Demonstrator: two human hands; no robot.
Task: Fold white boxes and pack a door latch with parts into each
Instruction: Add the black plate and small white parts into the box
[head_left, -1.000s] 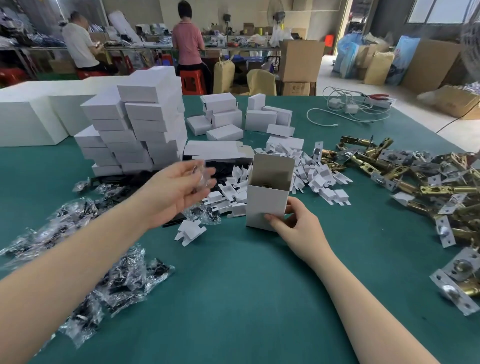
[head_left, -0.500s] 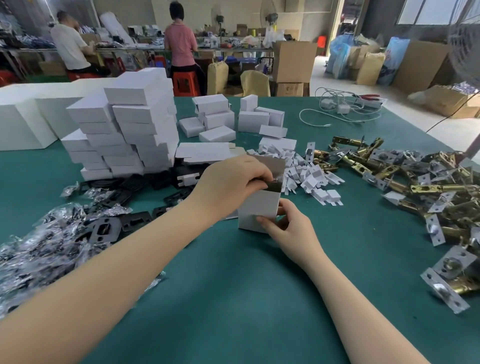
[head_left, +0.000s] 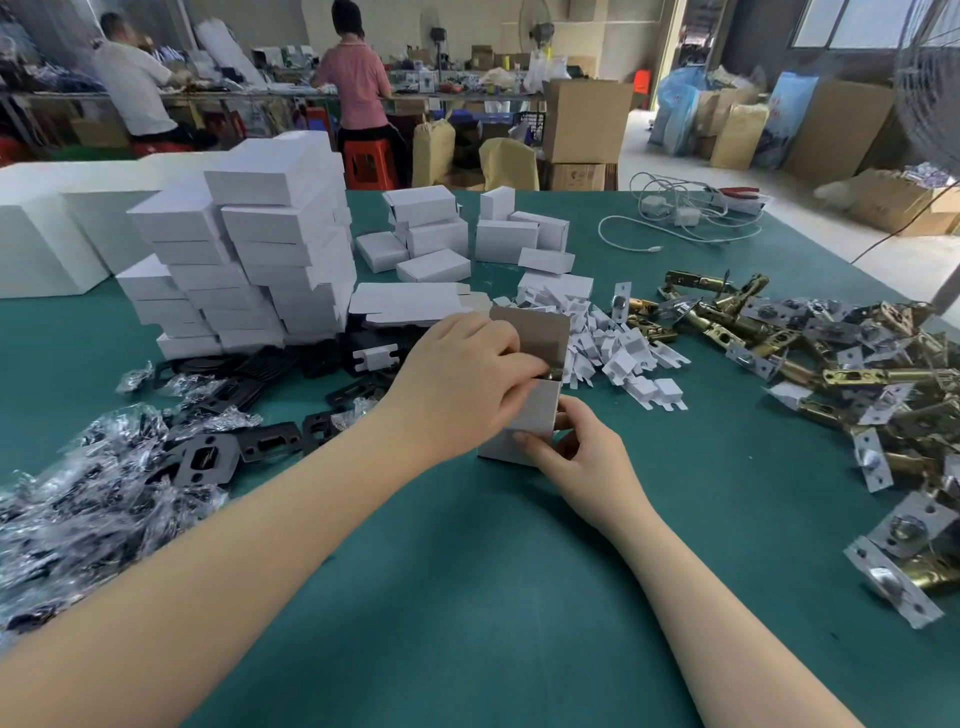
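Many boxes are already done — a big stack of closed white boxes (head_left: 244, 260) stands on the far left of the green table (head_left: 467, 597), and a few more closed boxes (head_left: 431, 234) sit behind the work spot. A lot is left too: a heap of brass door latches (head_left: 841, 364) waits on the right, and flat unfolded boxes (head_left: 410, 304) lie just behind the hands.

One open box (head_left: 535, 405) stands upright in the middle of the table, its lid flap up. The right hand (head_left: 582, 457) holds it low down, thumb and fingers pinching its near corner. The left hand (head_left: 467, 379) is at the box mouth with fingers curled, pushing something small in — I cannot tell what it pinches. A bit of shiny metal shows at the opening, so a latch seems to be inside. The lid is not yet shut.

Small bags of parts (head_left: 93, 499) and black plates (head_left: 208, 457) lie on the left, and white card pieces (head_left: 618, 348) sit right behind the open box.
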